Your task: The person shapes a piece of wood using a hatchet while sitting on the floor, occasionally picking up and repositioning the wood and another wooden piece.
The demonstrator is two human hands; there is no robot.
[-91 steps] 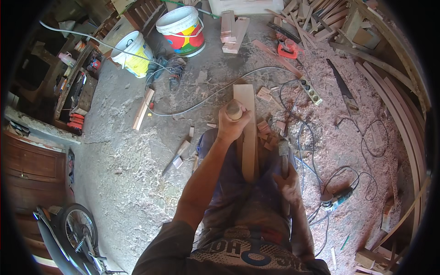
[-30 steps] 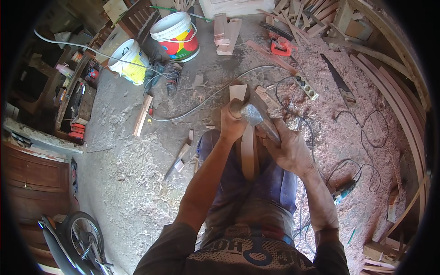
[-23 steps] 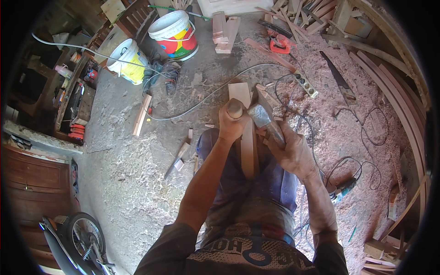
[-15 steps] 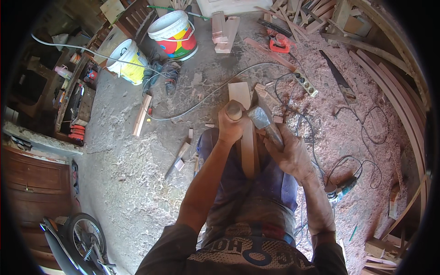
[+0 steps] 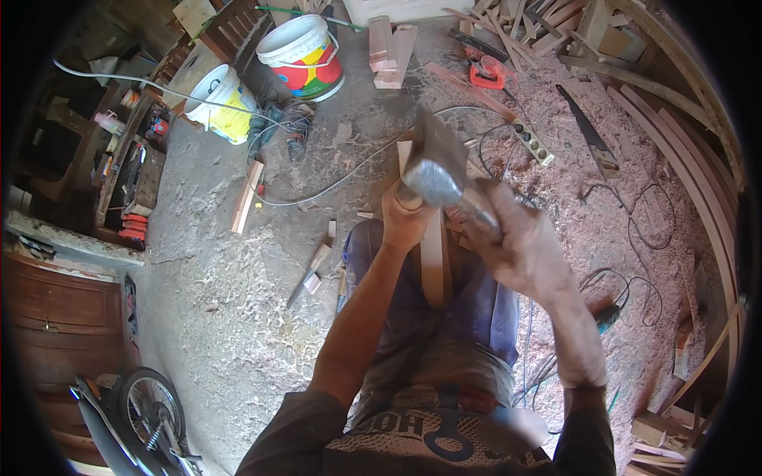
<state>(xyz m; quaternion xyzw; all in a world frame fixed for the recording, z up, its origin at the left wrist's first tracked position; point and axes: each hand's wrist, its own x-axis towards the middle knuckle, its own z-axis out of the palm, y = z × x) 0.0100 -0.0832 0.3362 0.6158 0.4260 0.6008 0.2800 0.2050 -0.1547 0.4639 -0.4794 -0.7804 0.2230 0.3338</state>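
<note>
A pale wooden bar (image 5: pixel 432 258) lies lengthwise between my thighs, its far end reaching past my knees. My left hand (image 5: pixel 406 224) is closed around the round wooden handle (image 5: pixel 409 200) of what looks like a chisel, held upright over the bar. Its blade is hidden below my fist. In my right hand (image 5: pixel 516 242) is a hatchet, gripped by its short handle. The hatchet head (image 5: pixel 435 181) is raised above the chisel handle and partly covers it, blunt end toward me and the dark blade pointing away.
On the floor to the left lie a wooden-handled tool (image 5: pixel 311 274) and a wood strip (image 5: pixel 247 197). Ahead are two buckets (image 5: pixel 300 59), wood blocks (image 5: pixel 394 55) and a cable. To the right are a power strip (image 5: pixel 533 143), a handsaw (image 5: pixel 587 127), shavings and long boards (image 5: pixel 683 159).
My right hand has lifted the hatchet up and to the left, so its head now overlaps the chisel handle. My left hand has barely shifted and keeps its grip.
</note>
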